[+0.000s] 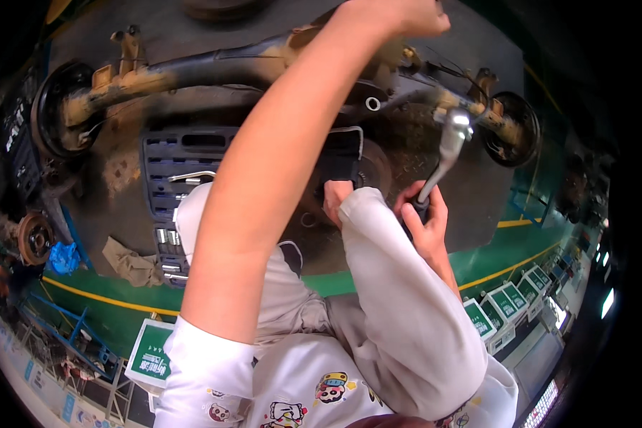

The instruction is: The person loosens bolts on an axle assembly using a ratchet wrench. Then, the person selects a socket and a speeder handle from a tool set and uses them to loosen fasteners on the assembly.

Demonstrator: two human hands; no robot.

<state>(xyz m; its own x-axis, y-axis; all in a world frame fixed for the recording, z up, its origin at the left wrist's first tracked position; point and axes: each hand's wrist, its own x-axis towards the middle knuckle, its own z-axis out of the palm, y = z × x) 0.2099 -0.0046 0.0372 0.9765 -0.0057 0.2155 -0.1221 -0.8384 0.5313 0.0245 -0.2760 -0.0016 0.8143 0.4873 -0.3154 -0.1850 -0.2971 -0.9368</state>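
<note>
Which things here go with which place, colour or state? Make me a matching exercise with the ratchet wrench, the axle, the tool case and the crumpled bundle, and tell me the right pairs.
Things
1. Ratchet wrench
2. Axle
3. Tool case
4. Crumpled bundle

Places, colours, states
A. Bright blue, toward the left side of the view
B. Lying open, dark
C. Gripped by the fingers of the right hand
D. Stretching across the upper part of the view

Right pairs: 1-C, 2-D, 3-B, 4-A.
</note>
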